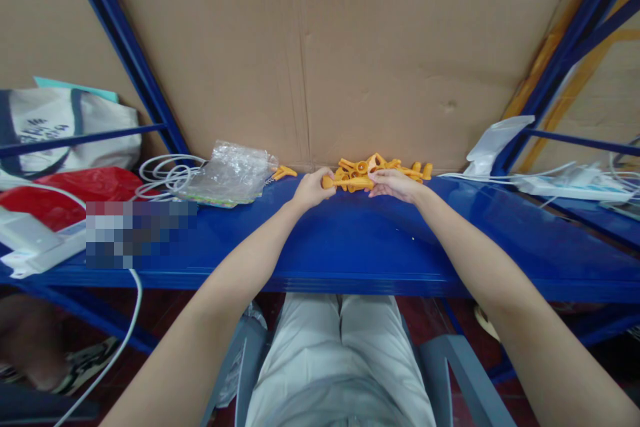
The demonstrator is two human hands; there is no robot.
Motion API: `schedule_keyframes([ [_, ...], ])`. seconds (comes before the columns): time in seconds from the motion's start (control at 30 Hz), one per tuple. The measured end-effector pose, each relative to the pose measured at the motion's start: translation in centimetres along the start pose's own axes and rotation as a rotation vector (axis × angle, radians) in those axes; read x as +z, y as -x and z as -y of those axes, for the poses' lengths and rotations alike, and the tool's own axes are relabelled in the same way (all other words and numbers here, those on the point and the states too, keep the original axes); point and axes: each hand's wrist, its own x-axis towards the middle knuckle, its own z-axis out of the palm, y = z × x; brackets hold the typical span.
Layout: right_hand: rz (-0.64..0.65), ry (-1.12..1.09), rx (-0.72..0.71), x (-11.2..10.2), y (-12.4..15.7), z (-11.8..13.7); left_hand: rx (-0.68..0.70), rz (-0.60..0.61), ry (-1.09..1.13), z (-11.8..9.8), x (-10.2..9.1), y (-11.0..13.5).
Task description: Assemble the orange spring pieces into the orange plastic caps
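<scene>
Both my hands reach to the back of a blue shelf (pixel 350 240). My left hand (pixel 311 189) is closed round the left end of a long orange plastic piece (pixel 350 182). My right hand (pixel 395 184) pinches the same piece at its right end. Just behind them, against the cardboard wall, lies a heap of several small orange plastic parts (pixel 387 166). One more orange part (pixel 284 173) lies alone to the left of the heap.
A crumpled clear plastic bag (pixel 227 173) and coiled white cable (pixel 167 173) lie left of the hands. Farther left are a red bag (pixel 70 193) and a white tote (pixel 60 127). A white power strip (pixel 570 187) with cables sits at right. Blue rack posts flank the cardboard backing.
</scene>
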Motion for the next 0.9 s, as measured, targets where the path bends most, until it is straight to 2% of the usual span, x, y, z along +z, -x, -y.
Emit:
schedule_keyframes([
  [0.27,-0.016,0.082,0.038,0.4,0.0,-0.1,0.028,-0.005,-0.127,-0.5,-0.4,0.2],
  [0.5,0.126,0.093,-0.011,-1.1,0.3,0.0,0.021,-0.018,-0.182,-0.4,-0.2,0.1],
  [0.9,0.171,0.145,0.012,-0.7,0.1,-0.3,0.034,0.014,-0.211,-0.1,-0.2,0.1],
])
